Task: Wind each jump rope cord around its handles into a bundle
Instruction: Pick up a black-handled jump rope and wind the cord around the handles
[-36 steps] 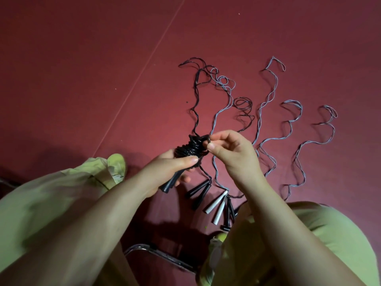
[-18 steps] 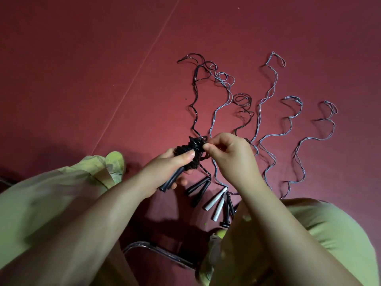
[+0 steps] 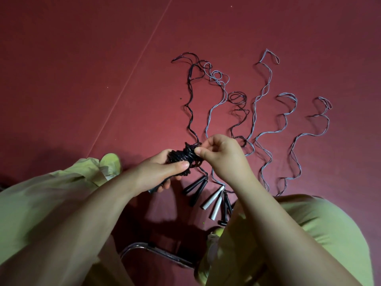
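Left hand grips black bundle | right hand pinches cord end | tuck tail firmly under wraps.

You have a glossy black coiled cord bundle in front of you, set against a dark red matte floor crossed by one thin pale line. Beyond the bundle, a wavy black cord runs beside wavy pale blue-grey cords. Below the bundle lie two tapered matte black handles, then two white tapered handles. Your loose trousers and shoe are light yellow-green. A shiny silver metal tube sits lowest.
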